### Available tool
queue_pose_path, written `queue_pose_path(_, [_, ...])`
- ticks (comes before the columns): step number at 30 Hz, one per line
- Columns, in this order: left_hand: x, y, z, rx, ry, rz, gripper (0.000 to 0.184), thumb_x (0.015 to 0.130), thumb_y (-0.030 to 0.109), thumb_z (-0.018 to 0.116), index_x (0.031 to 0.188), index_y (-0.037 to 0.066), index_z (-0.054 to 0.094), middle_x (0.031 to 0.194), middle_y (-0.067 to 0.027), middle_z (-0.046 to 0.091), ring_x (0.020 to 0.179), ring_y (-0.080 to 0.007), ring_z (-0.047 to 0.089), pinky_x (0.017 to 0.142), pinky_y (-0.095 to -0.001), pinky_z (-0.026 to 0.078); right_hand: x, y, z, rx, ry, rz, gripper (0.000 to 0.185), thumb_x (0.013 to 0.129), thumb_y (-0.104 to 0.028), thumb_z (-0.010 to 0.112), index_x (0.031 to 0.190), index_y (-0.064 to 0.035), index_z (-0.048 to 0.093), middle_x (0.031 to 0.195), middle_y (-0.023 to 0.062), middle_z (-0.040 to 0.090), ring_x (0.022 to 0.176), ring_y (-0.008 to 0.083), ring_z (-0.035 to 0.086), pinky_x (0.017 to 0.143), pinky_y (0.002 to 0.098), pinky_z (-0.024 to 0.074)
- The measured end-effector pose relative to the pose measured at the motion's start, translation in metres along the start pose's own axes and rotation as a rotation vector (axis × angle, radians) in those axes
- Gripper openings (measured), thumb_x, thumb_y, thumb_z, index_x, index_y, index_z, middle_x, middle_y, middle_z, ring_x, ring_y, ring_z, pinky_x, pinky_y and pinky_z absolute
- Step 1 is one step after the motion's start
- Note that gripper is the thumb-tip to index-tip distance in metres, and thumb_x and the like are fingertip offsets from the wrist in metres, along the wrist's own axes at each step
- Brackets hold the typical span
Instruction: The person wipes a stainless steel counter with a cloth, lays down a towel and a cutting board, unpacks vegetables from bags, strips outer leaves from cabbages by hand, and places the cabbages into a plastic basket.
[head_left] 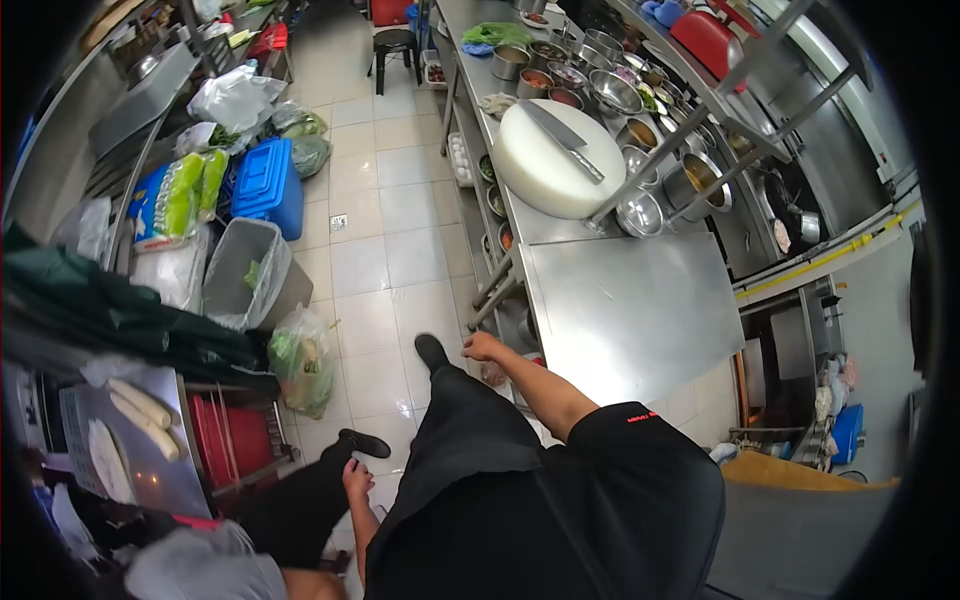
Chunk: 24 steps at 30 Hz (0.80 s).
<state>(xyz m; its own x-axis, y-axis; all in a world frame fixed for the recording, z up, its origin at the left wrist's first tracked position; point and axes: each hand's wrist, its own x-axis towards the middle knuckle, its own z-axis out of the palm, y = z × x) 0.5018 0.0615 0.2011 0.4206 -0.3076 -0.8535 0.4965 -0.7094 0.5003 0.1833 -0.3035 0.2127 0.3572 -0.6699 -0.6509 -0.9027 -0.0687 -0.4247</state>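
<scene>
My right hand (481, 347) hangs in front of the black apron, left of the steel table (630, 310); its fingers are loosely curled and nothing shows in them. Low beside the apron, my left hand (357, 479) hangs with its fingers slightly bent and apart, holding nothing visible. Neither hand touches a work surface. A black shoe (431, 352) is on the tiled floor near my right hand. Another black shoe (366, 443) lies just above my left hand.
A knife (562, 138) rests on a round white board (540, 185), beside metal bowls (640, 212). Along the left stand a blue cooler (266, 185), a lined bin (245, 280) and a bag of greens (302, 362). A person's grey clothing (205, 570) shows at bottom left. A stool (394, 45) stands ahead.
</scene>
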Motion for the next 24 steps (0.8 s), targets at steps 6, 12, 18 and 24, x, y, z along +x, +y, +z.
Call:
queue_pose_path(6, [0.063, 0.085, 0.056, 0.067, -0.048, -0.105, 0.054, 0.084, 0.012, 0.054, 0.135, 0.013, 0.038, 0.085, -0.0062, 0.058, 0.061, -0.0173, 0.055, 0.054, -0.0340, 0.047, 0.109, -0.044, -0.074, 0.257, 0.074, -0.030, 0.047, 0.071, -0.033, 0.067, 0.108, -0.0035, 0.065, 0.106, 0.0168, 0.065, 0.100, 0.0303, 0.062, 0.089, 0.0362, 0.0469])
queue_pose_path(12, [0.176, 0.159, 0.058, -0.024, -0.147, -0.095, 0.048, 0.087, 0.014, 0.052, 0.132, 0.003, 0.037, 0.091, -0.0091, 0.057, 0.070, -0.0228, 0.057, 0.060, -0.0360, 0.049, 0.221, -0.100, -0.195, 0.329, 0.100, -0.103, 0.049, 0.075, -0.034, 0.065, 0.112, -0.0019, 0.063, 0.111, 0.0195, 0.062, 0.106, 0.0307, 0.058, 0.092, 0.0361, 0.0450])
queue_pose_path(18, [0.199, 0.365, 0.128, 0.168, -0.103, -0.056, 0.049, 0.087, 0.018, 0.049, 0.134, 0.011, 0.036, 0.090, -0.0045, 0.054, 0.070, -0.0193, 0.056, 0.060, -0.0368, 0.049, 0.292, -0.149, -0.370, 0.497, 0.242, -0.189, 0.049, 0.079, -0.034, 0.065, 0.115, -0.0006, 0.060, 0.111, 0.0188, 0.063, 0.105, 0.0300, 0.059, 0.092, 0.0348, 0.0451])
queue_pose_path(24, [0.286, 0.528, 0.219, 0.382, -0.200, -0.042, 0.053, 0.086, 0.019, 0.050, 0.137, 0.014, 0.035, 0.084, -0.0032, 0.054, 0.065, -0.0175, 0.055, 0.056, -0.0359, 0.048, 0.385, -0.149, -0.486, 0.618, 0.350, -0.083, 0.051, 0.078, -0.032, 0.066, 0.118, -0.0010, 0.058, 0.111, 0.0199, 0.062, 0.104, 0.0293, 0.060, 0.091, 0.0353, 0.0456])
